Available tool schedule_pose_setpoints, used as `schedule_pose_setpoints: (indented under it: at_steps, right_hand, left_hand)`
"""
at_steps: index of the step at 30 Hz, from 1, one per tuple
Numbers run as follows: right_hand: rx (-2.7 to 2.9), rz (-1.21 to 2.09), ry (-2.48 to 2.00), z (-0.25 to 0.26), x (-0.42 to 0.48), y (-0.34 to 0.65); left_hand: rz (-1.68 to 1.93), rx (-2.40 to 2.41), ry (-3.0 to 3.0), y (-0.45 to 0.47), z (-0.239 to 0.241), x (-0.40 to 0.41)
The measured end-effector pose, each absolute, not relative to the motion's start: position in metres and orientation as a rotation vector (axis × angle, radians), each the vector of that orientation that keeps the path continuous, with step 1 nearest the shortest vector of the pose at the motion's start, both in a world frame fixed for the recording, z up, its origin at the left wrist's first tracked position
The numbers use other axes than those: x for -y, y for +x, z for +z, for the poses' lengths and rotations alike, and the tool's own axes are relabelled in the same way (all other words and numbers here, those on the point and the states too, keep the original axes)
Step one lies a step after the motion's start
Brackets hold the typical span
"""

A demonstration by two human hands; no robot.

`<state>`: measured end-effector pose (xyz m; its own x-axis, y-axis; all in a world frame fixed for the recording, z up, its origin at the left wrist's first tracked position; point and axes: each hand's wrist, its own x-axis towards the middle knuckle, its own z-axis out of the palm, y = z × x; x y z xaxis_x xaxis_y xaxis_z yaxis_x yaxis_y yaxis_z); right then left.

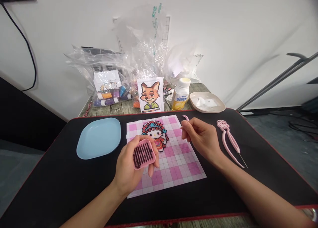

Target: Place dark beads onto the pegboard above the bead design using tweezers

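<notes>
My left hand [131,166] grips a small pink square bead tray [143,153] filled with rows of dark beads, held above the lower left of a pink-and-white checked pegboard [179,161]. My right hand [198,135] is closed in a pinch on a thin pink tool [185,117] whose curved end sticks up past the fingers, over the board's upper right. A bead picture of a cartoon cat in a red headdress [155,132] sits on the board's upper middle, between the two hands.
A light blue plate [99,138] lies left of the board on the black mat [49,181]. Pink tweezers [230,140] lie to the right. Behind stand a fox pattern card [150,95], a white bottle [180,94], a beige dish [207,102] and plastic bags of beads [109,85].
</notes>
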<state>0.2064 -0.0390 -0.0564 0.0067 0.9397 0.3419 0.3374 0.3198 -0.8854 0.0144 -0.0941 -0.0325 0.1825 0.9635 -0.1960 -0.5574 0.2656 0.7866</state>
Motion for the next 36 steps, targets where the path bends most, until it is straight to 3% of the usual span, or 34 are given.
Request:
schedule_pose_setpoints:
  at_steps: [8,15,27,36]
  right_hand:
    - [1.886,0.456,-1.207,-0.054,0.034,0.218]
    - [1.978,-0.012,-1.747,-0.078,0.012,0.247]
    - [2.007,0.076,-1.860,-0.088,0.007,0.251]
    - [1.857,0.268,-1.178,-0.064,0.033,0.230]
  left_hand:
    - [1.196,-0.838,0.674,0.019,-0.036,0.096]
    - [1.147,-0.947,0.695,0.022,-0.035,0.097]
    - [1.164,-1.031,0.774,0.017,-0.027,0.100]
    - [1.164,-0.999,0.764,0.017,-0.037,0.101]
